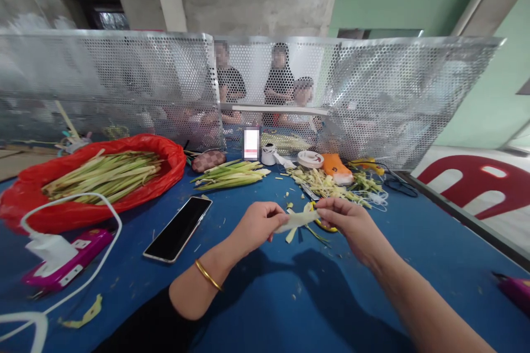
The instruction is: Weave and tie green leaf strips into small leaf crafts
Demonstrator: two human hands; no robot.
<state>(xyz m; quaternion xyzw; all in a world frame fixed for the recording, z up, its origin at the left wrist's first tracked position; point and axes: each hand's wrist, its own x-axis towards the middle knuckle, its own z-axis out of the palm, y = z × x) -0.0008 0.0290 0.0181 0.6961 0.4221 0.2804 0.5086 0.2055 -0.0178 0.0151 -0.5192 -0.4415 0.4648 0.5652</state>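
Both my hands hold a pale yellow-green leaf strip (296,220) above the blue table (265,298). My left hand (259,224) pinches its left end, with a gold bangle on the wrist. My right hand (345,220) pinches the right end. Yellow-handled scissors (325,226) lie just under my right hand's fingers. A few cut scraps lie on the cloth below the strip.
A red bag of green leaf stalks (99,176) sits far left, a loose bundle of stalks (229,174) in the middle. A black phone (179,228), a magenta power strip with white charger (62,259), a scrap pile (327,183) and perforated metal screen (290,83) with people behind.
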